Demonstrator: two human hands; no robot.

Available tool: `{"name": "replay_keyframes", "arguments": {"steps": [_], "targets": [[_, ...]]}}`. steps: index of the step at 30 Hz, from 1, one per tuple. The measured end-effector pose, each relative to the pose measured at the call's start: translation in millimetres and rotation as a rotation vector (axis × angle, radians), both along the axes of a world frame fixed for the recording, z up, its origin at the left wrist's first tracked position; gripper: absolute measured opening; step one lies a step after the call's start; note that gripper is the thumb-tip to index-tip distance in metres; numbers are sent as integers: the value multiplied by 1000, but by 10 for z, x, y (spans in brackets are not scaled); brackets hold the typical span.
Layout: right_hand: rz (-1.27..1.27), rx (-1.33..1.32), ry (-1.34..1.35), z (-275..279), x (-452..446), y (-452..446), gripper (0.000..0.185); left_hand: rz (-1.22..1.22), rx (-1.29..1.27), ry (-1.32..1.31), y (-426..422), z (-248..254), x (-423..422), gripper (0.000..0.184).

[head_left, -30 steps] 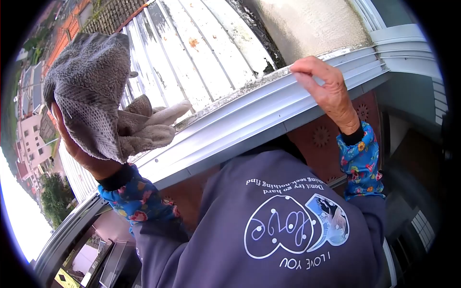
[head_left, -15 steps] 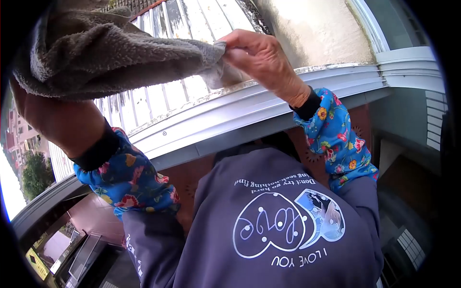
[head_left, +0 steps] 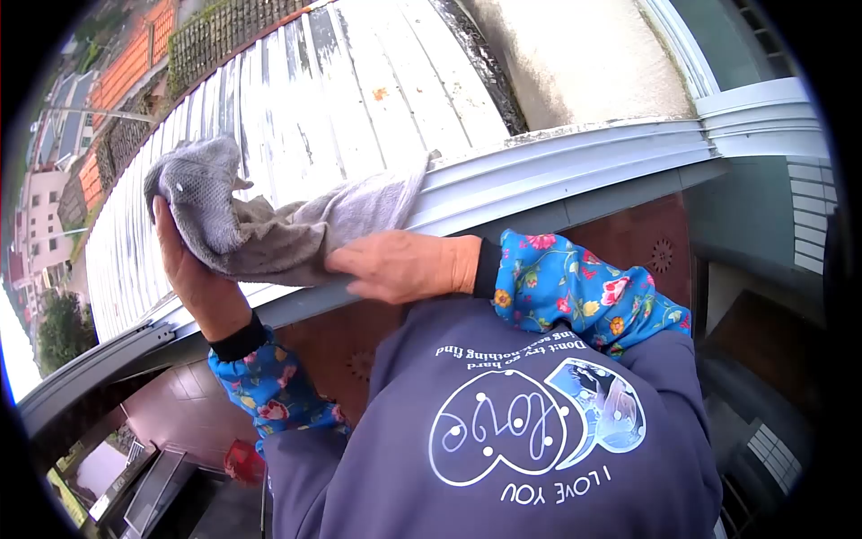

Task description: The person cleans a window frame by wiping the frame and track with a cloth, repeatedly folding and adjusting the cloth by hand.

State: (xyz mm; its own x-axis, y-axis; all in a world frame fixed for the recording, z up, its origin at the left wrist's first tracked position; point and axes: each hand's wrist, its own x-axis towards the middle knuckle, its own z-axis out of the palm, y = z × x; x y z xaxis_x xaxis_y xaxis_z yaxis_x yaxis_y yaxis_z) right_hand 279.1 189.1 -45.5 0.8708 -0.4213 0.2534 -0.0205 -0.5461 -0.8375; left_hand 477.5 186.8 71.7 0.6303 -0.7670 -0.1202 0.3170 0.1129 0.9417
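A grey towel (head_left: 269, 238) lies bunched across the white metal window sill (head_left: 557, 171), one end raised on the left and the other draped flat over the ledge. Behind the raised end is my left hand (head_left: 202, 287), its fingers wrapped round the cloth and partly hidden by it. My right hand (head_left: 395, 265) pinches the towel's near edge, above the inner side of the sill. Blue floral sleeve covers with black cuffs run up both forearms.
Beyond the sill stretches a ribbed metal roof (head_left: 296, 108) with peeling paint. A window frame (head_left: 763, 108) stands at the right. A sliding track (head_left: 117, 350) runs along the lower left. Something red (head_left: 242, 463) sits farther below on the left.
Both hands have come down and closer to my body, bringing the towel from the air onto the sill. My right hand has shifted left along the cloth.
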Motion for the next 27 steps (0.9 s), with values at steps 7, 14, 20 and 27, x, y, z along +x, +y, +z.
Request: {"name": "replay_keyframes", "arguments": {"steps": [7,14,20,27], "targets": [[-160,-330,200,93,53,347,52,-88,55,131,197,-384,284,49],[-219,-327,265,219,-1029,82,41,-269,32,131,133,-697,-120,42],[-373,-307,511,407,-1950,-136,27,-635,-87,272,-140,-827,-1043,29],[-492,-152,643,669,-2704,-538,20,-805,-253,305,-708,-725,-1353,22]]}}
